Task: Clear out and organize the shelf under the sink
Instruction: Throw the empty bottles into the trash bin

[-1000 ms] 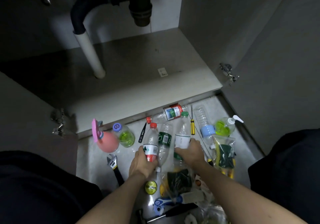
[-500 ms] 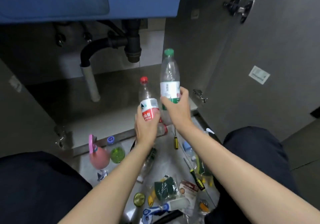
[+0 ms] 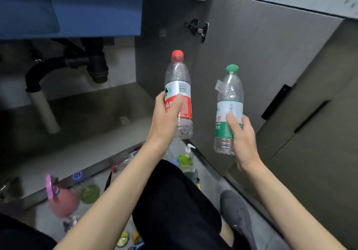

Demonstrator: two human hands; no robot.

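Seen from the head camera, a red-capped bottle [image 3: 178,94] is gripped upright by the left hand [image 3: 164,118], fingers wrapped round its label. To the right, a green-capped bottle [image 3: 228,110] is gripped by the right hand [image 3: 243,141] (both raised before the open cabinet door [image 3: 261,65]).

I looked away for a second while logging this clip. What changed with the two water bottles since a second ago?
Both hands lifted their bottles from the floor pile to in front of the cabinet. The left hand still grips the red-capped clear plastic bottle, the right hand the green-capped clear plastic bottle; they have moved apart. The pink spray bottle and green soap pump bottle stayed on the floor.
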